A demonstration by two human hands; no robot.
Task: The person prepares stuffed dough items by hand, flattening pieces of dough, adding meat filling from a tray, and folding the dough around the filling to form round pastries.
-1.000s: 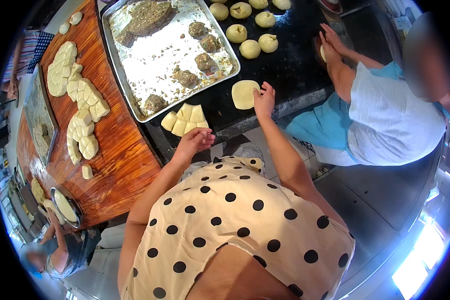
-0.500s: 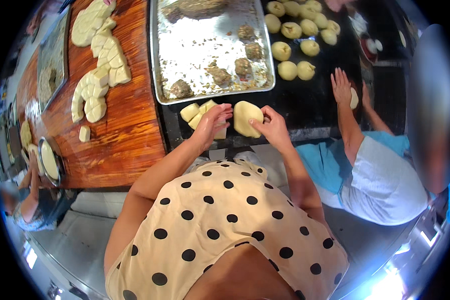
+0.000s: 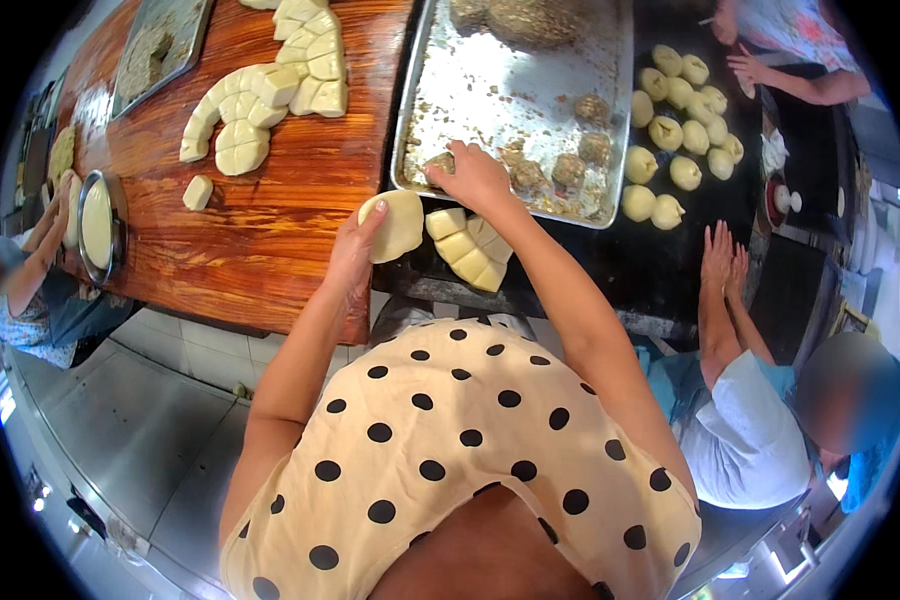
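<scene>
Left hand [image 3: 355, 243] clamped on dough disc [image 3: 398, 228], above right edge of wooden desk [image 3: 270, 240]; right hand [image 3: 480, 180], now freed of disc, at brown lump [image 3: 437, 163] in tray's near left corner, whether gripping, can't tell

the left hand [image 3: 352, 245] and right hand [image 3: 478, 180] are bare, as are the forearms. behind the grip, a cream top [image 3: 450, 415] carries round black polka dots [image 3: 431, 470]; its neckline [image 3: 502, 481] narrows handward. grey trousers [image 3: 395, 312] show partly, between hands and hem.
</scene>
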